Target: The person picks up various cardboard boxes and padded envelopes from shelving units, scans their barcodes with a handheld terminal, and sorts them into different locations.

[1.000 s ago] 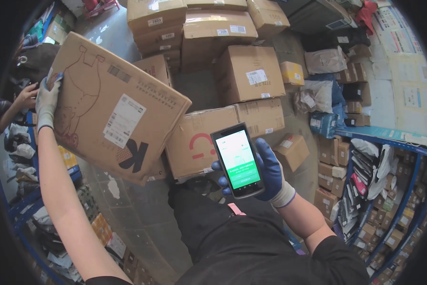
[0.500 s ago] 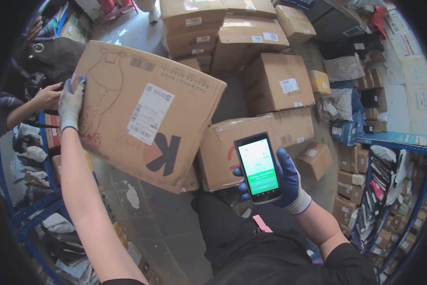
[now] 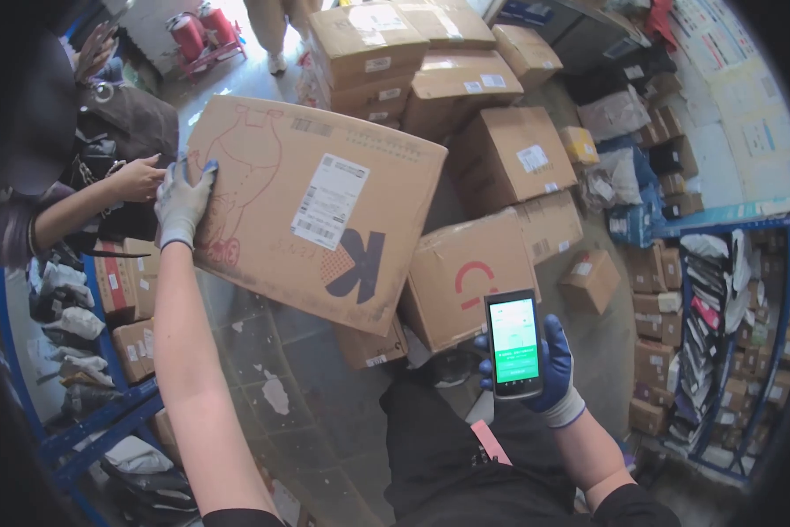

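Observation:
My gloved left hand (image 3: 185, 200) grips the left edge of a large, tilted cardboard box (image 3: 281, 211) with a white label, a red line drawing and a dark K. Its thumb lies on the front face; some fingers are hidden behind the edge. In my right hand (image 3: 555, 373), gloved in blue and white, is an upright phone (image 3: 514, 344) with a lit white and green screen. Behind the phone stands a box with a red mark (image 3: 470, 277). Another person's hand (image 3: 138, 180) reaches close to my left hand; whether it touches the box I cannot tell.
Stacked cartons (image 3: 373, 53) stand at the back, with a small box (image 3: 590, 281) on the floor at right. Blue shelving (image 3: 114, 413) with parcels is at left, and a parcel rack (image 3: 786, 290) at right. Another person's legs (image 3: 272, 31) show at the top.
The view has shifted. The large box, my left hand and my right hand with the phone appear further right. The other person's arm and body show more at the left.

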Available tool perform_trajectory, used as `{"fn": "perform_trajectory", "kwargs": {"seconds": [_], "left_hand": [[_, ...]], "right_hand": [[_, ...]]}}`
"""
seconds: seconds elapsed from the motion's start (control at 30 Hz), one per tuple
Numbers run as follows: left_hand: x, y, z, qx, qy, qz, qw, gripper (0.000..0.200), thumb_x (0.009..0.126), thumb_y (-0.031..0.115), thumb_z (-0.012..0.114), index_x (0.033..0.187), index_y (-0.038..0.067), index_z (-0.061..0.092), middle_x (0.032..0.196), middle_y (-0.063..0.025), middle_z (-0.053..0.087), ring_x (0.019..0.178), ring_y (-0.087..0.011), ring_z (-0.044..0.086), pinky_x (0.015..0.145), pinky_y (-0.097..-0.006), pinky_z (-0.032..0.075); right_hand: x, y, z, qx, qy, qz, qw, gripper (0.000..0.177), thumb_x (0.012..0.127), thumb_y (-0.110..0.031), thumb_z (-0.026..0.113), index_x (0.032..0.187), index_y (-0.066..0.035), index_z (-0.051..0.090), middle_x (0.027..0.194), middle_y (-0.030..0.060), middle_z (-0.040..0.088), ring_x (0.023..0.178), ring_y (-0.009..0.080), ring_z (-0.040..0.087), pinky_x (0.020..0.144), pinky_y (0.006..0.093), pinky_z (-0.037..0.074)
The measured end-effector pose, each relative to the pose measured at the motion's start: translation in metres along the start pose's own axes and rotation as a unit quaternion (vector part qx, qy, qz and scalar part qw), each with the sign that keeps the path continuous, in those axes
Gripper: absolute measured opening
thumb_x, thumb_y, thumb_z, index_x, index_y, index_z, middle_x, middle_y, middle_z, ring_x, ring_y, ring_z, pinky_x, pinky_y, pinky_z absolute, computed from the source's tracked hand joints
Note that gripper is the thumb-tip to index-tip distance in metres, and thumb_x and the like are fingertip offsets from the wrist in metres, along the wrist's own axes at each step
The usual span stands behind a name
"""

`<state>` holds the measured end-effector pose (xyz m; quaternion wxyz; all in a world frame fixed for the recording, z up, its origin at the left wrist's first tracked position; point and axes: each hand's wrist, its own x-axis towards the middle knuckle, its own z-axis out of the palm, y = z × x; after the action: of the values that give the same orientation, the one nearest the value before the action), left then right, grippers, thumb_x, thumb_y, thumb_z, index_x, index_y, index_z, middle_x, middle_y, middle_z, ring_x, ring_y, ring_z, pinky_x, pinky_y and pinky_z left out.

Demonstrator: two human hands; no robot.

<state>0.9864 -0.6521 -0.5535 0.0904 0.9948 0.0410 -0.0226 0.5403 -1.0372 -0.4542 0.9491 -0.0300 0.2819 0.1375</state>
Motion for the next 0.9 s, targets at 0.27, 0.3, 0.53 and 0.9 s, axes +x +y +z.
{"fn": "perform_trajectory", "kwargs": {"seconds": [0.27,0.3,0.53,0.9], "left_hand": [[-0.083,0.003,0.011,0.035,0.075,0.126,0.989,0.075,0.085,0.062,0.058,0.143,0.016,0.048,0.149,-0.0115,0.046,0.139,-0.0323,0.038,0.115,-0.0506,0.025],[-0.099,0.000,0.012,0.012,0.090,0.161,0.983,0.071,0.084,0.058,0.062,0.140,0.015,0.050,0.146,-0.0118,0.049,0.137,-0.0327,0.041,0.114,-0.0505,0.027],[-0.256,-0.042,0.025,-0.133,0.148,0.224,0.954,0.060,0.083,0.031,0.074,0.135,0.007,0.055,0.139,-0.0161,0.055,0.133,-0.0380,0.046,0.111,-0.0514,0.035],[-0.532,-0.233,0.035,-0.084,-0.489,-0.052,0.867,0.050,0.078,0.054,0.060,0.105,0.013,0.071,0.109,-0.0163,0.070,0.109,-0.0363,0.063,0.090,-0.0400,0.047]], "right_hand": [[-0.052,0.026,0.013,0.083,-0.061,-0.054,0.993,0.079,0.090,-0.064,0.050,0.147,-0.010,0.039,0.137,0.0235,0.051,0.111,0.0459,0.060,0.097,0.0582,0.045],[-0.056,0.029,0.016,0.097,-0.076,-0.052,0.991,0.080,0.091,-0.063,0.051,0.148,-0.010,0.036,0.139,0.0250,0.049,0.112,0.0472,0.059,0.099,0.0592,0.044],[-0.082,0.057,0.049,0.082,-0.151,-0.079,0.982,0.085,0.089,-0.065,0.053,0.149,-0.006,0.033,0.141,0.0251,0.046,0.111,0.0454,0.059,0.098,0.0570,0.045],[-0.098,0.162,0.073,0.082,-0.263,-0.055,0.960,0.088,0.087,-0.066,0.055,0.151,-0.010,0.031,0.145,0.0218,0.042,0.117,0.0444,0.054,0.103,0.0571,0.041]]}}
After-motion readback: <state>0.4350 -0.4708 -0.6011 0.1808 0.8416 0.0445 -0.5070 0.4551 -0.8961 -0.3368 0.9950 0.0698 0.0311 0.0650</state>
